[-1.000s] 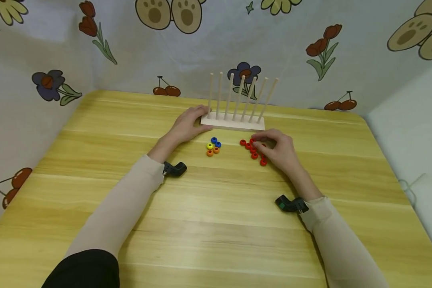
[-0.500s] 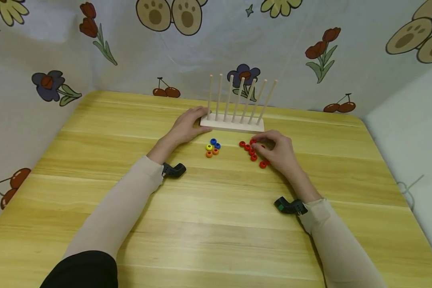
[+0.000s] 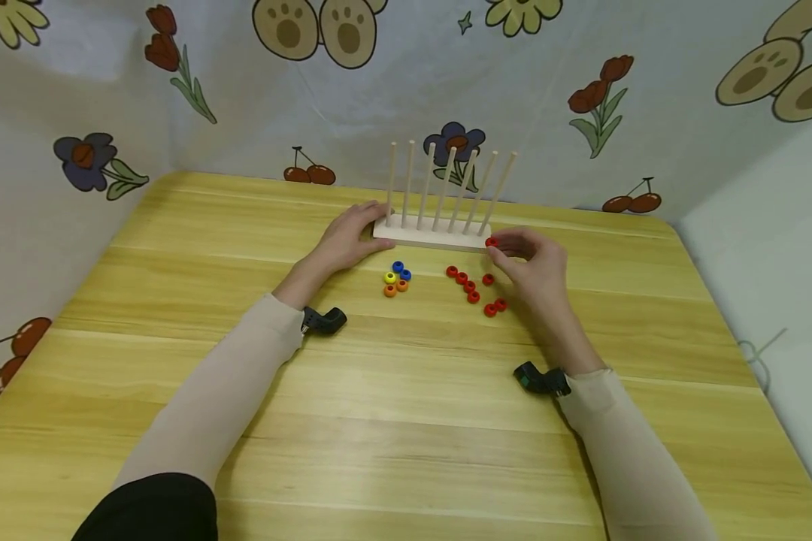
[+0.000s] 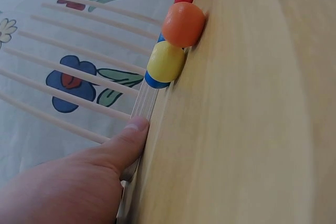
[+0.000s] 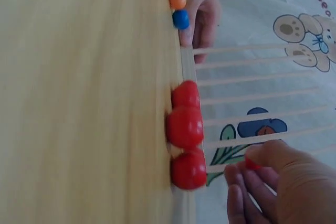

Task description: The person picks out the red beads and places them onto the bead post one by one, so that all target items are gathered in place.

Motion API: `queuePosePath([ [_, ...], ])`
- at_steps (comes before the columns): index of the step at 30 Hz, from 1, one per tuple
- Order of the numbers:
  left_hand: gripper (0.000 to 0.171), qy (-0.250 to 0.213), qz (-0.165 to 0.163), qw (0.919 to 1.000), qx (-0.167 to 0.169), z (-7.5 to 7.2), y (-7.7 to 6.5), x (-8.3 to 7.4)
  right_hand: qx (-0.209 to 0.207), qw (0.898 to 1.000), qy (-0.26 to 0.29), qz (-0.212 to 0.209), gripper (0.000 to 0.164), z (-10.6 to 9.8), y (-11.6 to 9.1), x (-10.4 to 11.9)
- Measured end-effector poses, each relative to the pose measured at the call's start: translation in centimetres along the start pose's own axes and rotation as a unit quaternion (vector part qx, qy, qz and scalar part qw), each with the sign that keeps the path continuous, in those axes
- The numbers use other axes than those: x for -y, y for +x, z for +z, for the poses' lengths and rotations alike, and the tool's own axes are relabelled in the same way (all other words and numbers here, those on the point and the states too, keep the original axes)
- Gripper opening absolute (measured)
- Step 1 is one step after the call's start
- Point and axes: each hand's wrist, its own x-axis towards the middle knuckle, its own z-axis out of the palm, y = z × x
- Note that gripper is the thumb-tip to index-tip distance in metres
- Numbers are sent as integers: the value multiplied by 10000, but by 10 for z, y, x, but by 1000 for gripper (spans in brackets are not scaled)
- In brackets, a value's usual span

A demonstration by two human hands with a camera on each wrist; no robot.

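A pale wooden peg rack [image 3: 433, 237] with several upright thin pegs stands near the table's back edge. My left hand [image 3: 343, 239] holds its left end, the thumb along the front of the base; its other fingers are partly hidden behind. Just off the rack's right end, my right hand [image 3: 537, 263] pinches a red bead [image 3: 491, 242] between thumb and fingers, lifted above the table. The right wrist view shows that pinched red bead [image 5: 252, 162] mostly covered by the thumb. Several loose red beads [image 3: 470, 287] lie on the table in front of the rack.
Left of the red beads is a small cluster: two blue beads [image 3: 398, 267], one yellow bead [image 3: 389, 278] and two orange beads [image 3: 402, 286]. The wooden table [image 3: 392, 421] ends just behind the rack, where a printed cloth [image 3: 243, 98] hangs.
My right hand has picked a red bead from the group and carried it up and slightly right, to the rack's right end. My left hand keeps its hold on the rack.
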Motion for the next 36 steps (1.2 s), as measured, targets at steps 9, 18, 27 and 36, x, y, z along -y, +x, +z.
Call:
queuePosePath([
  [9, 68, -42, -78, 10000, 44, 0, 0, 2, -736, 9962, 461, -72, 28, -19, 8, 39],
  [18, 69, -44, -81, 9999, 58, 0, -1, 1, -1790, 9786, 829, -586, 24, -28, 29, 73],
  [27, 69, -59, -19, 10000, 71, 1, 0, -2, -2056, 9723, 758, -813, 22, -19, 44, 88],
  [36, 69, -17, -61, 10000, 60, -2, 0, -1, -2022, 9718, 833, -885, 22, -12, 46, 88],
])
